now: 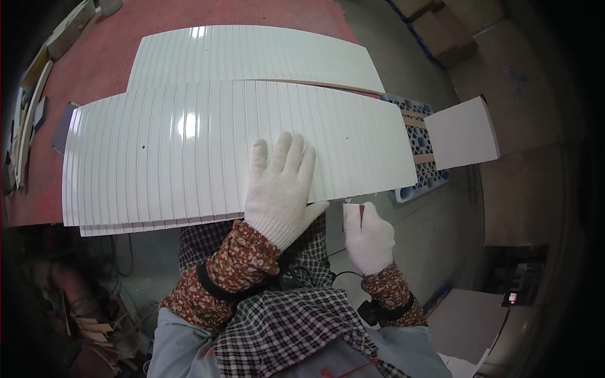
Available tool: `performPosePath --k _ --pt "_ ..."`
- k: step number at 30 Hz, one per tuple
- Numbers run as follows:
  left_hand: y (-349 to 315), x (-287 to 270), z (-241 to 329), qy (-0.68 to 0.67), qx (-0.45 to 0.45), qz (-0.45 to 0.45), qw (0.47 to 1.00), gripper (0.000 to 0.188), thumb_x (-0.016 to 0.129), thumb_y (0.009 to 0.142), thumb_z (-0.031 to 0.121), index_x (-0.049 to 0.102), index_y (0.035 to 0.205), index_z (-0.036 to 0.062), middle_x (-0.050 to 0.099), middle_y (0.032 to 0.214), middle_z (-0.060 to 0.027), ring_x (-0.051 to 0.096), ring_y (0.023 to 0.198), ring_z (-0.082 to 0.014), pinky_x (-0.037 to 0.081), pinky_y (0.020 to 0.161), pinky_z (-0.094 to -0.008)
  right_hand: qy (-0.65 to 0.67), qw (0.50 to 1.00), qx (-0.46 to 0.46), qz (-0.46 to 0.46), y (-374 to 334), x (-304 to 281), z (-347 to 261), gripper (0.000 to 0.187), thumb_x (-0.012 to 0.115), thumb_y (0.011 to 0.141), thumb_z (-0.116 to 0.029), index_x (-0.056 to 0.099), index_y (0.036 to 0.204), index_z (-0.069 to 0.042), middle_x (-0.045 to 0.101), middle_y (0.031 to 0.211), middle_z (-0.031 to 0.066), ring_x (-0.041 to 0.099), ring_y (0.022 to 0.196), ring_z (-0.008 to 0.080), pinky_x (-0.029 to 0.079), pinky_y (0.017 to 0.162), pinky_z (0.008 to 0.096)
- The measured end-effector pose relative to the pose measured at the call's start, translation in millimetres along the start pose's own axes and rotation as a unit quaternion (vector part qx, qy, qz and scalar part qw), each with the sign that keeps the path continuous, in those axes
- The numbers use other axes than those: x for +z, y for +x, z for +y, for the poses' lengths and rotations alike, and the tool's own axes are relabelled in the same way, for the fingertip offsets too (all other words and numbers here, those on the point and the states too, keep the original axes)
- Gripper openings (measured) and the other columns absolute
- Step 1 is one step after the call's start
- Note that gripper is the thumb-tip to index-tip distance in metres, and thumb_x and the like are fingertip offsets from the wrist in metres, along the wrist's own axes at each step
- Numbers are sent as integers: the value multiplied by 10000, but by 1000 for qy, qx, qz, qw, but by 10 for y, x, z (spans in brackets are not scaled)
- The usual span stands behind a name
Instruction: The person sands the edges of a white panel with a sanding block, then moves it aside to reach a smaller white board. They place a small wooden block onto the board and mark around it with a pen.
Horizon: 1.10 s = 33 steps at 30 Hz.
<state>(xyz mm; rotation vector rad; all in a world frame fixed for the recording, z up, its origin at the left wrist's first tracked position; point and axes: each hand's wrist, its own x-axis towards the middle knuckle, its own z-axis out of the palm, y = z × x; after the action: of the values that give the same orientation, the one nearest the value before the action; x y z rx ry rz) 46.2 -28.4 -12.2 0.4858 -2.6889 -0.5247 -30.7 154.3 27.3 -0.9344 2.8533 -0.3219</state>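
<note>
A white, glossy panel with parallel grooves (208, 145) lies across the near side of the table, its front edge toward me. My left hand (280, 189), in a white knit glove, rests flat on it with the fingers stretched out. Just off the front edge, right of the left hand, my gloved right hand (368, 236) is closed. Between its fingers shows a small reddish-brown piece (362, 215) that looks like folded sandpaper; most of it is hidden. Beneath the front edge, part of another panel (101, 231) sticks out.
A second grooved white panel (252, 53) lies behind on the red tabletop (88, 63). At right are a blue plastic pallet (409, 192) with a white board (463, 135) by it, and cardboard boxes (444, 38) farther back. Scrap strips (94, 327) lie at lower left.
</note>
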Motion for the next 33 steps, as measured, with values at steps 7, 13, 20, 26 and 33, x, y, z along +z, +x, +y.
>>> performPosePath --k 7,13,20,26,33 --pt "13 -21 -10 12 -7 -7 1000 967 852 775 546 525 1449 -65 544 1486 -208 447 1462 -354 299 1237 -607 32 999 11 6 154 -31 -185 281 583 1072 -285 661 1128 -21 696 748 231 714 706 429 564 627 504" --pt "23 -34 -20 -4 -9 -3 1000 995 863 749 547 526 1463 -60 534 1520 -209 445 1476 -348 306 1227 -608 -9 999 -35 -15 484 -4 -166 296 570 1065 -307 670 1050 -29 689 730 216 706 683 429 561 641 525" --pt "-12 -28 -32 -20 -12 -12 1000 976 850 761 541 529 1467 -53 531 1528 -208 451 1477 -362 294 1234 -622 -95 995 -38 -13 1764 52 -530 454 423 1068 -386 684 1096 -15 734 952 261 722 930 433 548 886 555" --pt "14 -94 13 -45 -7 -3 999 943 856 762 517 541 1448 -49 533 1519 -203 445 1482 -355 307 1233 -610 -123 990 -57 -42 2718 32 -698 501 388 1059 -374 685 1235 -10 725 1188 266 692 1151 415 520 1033 532" --pt "-11 -23 -37 -21 -5 -1 1000 969 860 765 517 517 1471 -51 524 1524 -199 429 1490 -349 301 1241 -597 -110 993 -37 -32 2204 71 -691 499 388 1057 -373 670 1238 -3 731 1153 267 702 1118 420 530 1003 543"
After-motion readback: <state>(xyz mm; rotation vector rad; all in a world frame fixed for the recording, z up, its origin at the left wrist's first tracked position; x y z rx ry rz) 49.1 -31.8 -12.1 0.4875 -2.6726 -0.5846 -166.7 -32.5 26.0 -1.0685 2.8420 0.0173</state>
